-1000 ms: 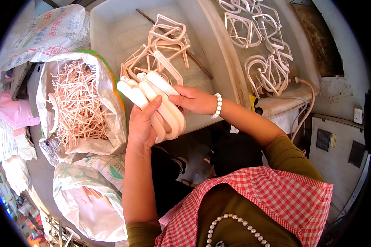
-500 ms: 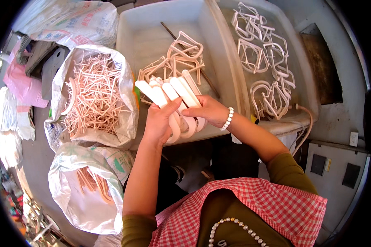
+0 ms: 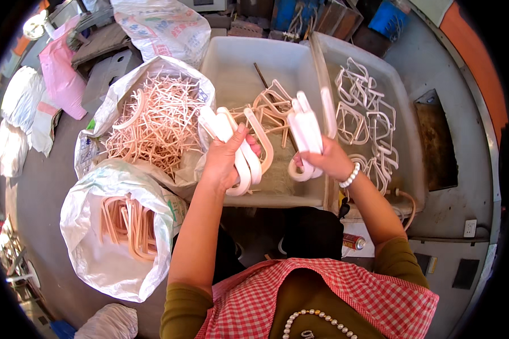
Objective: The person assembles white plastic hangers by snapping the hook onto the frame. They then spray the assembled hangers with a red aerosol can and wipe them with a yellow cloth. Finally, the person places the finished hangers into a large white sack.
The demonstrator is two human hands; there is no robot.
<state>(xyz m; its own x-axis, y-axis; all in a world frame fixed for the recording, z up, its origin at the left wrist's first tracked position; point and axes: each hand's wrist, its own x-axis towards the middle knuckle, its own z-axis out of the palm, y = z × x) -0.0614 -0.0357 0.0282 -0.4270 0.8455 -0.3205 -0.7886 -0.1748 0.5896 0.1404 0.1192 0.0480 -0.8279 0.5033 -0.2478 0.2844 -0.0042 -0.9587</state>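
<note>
My left hand (image 3: 223,161) is closed around a bunch of pale pink, hook-shaped plastic pieces (image 3: 214,122), their straight ends fanned upward and their curved ends below. In my right hand (image 3: 332,161) is a tighter bunch of similar hook-shaped pieces (image 3: 304,129), slightly blurred. A gap separates the two hands. Both are held over the near part of a whitish plastic tub (image 3: 277,200). Behind them in that tub lie joined moulded pink pieces (image 3: 272,101) and a thin dark rod (image 3: 260,73). My fingertips are partly hidden by the pieces.
Left of the tub, an open white sack (image 3: 206,87) holds thin pink plastic scraps (image 3: 158,124). Nearer, another white bag (image 3: 90,260) contains curved pink pieces (image 3: 133,226). At right, a second tub (image 3: 401,85) holds pale looped mouldings (image 3: 350,127). A red spray can (image 3: 353,242) lies below.
Both hands were together at one fanned bunch. They are now apart, each with its own bunch, the right one farther right. The whole view has shifted, showing more of the far side.
</note>
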